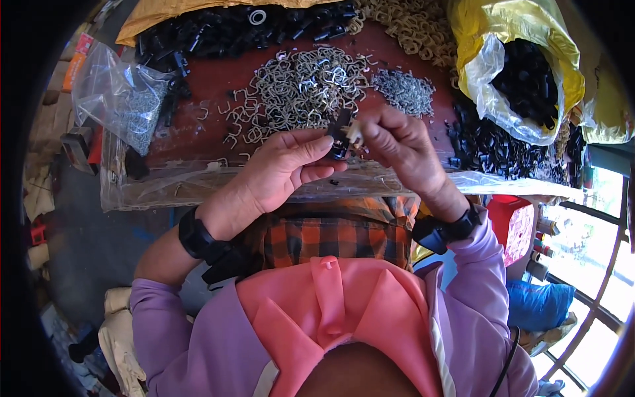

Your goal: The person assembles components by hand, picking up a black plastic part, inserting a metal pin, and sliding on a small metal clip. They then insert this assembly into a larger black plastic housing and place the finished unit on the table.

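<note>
My left hand (288, 162) is closed on a small black plastic part (339, 135), pinched between thumb and fingers just above the table's near edge. Close against that part, my right hand (402, 147) grips a small cream plastic piece (355, 134) with thumb and bent forefinger. The two pieces meet or overlap; whether they are joined I cannot tell. Right behind my hands lies a heap of bent metal clips (301, 83). A smaller pile of short silvery metal pieces (405, 91) sits beyond my right hand.
Black plastic parts (231, 33) fill the far left, with cream plastic pieces (413, 26) at the back. A yellow bag (562, 40) of black parts stands right, above loose small black pieces (486, 149). A clear plastic bag (109, 86) lies left. Plastic sheeting covers the table's front edge (178, 185).
</note>
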Available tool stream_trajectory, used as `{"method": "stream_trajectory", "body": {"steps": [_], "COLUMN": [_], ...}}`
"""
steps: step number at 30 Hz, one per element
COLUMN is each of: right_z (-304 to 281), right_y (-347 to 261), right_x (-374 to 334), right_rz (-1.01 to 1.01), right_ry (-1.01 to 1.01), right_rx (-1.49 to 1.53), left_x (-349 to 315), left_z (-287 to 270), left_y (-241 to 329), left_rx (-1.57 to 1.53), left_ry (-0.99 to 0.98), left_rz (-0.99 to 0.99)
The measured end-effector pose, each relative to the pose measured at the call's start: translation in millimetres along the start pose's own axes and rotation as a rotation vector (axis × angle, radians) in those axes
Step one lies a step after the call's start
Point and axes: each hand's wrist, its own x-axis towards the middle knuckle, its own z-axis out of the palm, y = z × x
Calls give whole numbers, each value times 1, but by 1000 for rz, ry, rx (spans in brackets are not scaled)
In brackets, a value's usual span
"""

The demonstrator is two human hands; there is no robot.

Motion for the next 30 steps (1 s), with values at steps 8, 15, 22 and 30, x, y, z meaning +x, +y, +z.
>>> {"method": "stream_trajectory", "body": {"steps": [8, 15, 22, 30], "right_z": [9, 16, -58, -125], "right_y": [0, 13, 12, 47], "right_x": [-5, -10, -33, -55], "right_rz": [82, 61, -145, -43], "right_ry": [-42, 116, 170, 211], "right_rx": [7, 107, -1080, -1668], "left_x": [-2, -2, 1, 5], "left_z": [-3, 4, -4, 2], "left_y": [-6, -5, -3, -4], "left_rx": [9, -18, 30, 29], "left_ry": [-24, -34, 46, 46], "left_rz": [19, -25, -22, -41]}}
